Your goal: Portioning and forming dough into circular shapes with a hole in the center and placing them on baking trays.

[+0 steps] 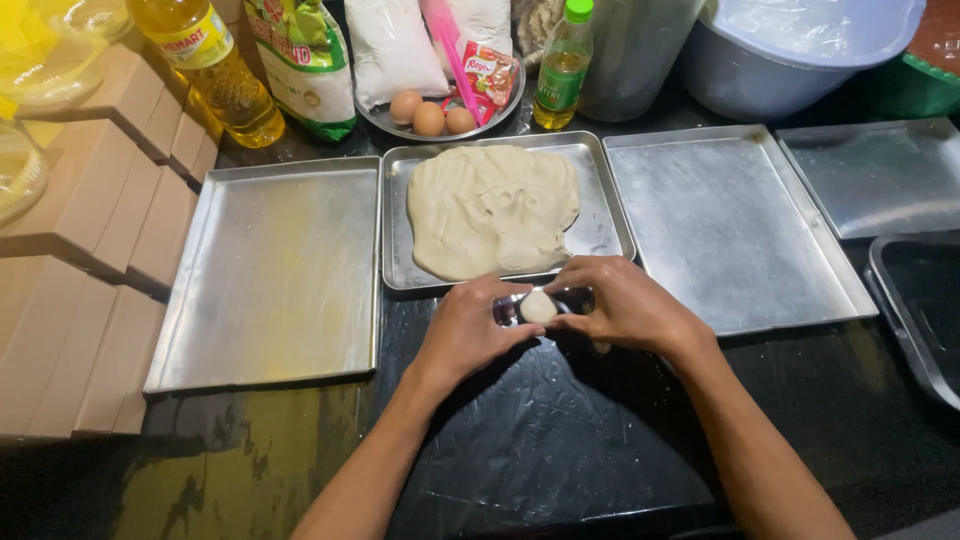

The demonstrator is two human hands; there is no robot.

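Left hand (468, 330): I see it curled, fingers closed around a small shiny metal piece (510, 305), maybe a mould or spoon; I cannot tell which.
Right hand (625, 303): also curled, its fingertips pinch the small dough lump (538, 307) from the other side.
Dough lump: it sits between my two hands, just in front of the middle tray (600, 225), above the dark bench (560, 450).
Big dough (493, 208): a flat pale mass lying in the middle tray, with finger dents on top; nearly all of it is there.
Left tray (275, 275): bare metal, no pieces on it.
Right tray (730, 225): bare metal too.
Progress: I judge the work is at its very start; one lump is in the hands, no shaped piece is laid down, most dough is left.
Behind: three eggs (430, 113) on a round plate (500, 112), oil bottles (215, 65).
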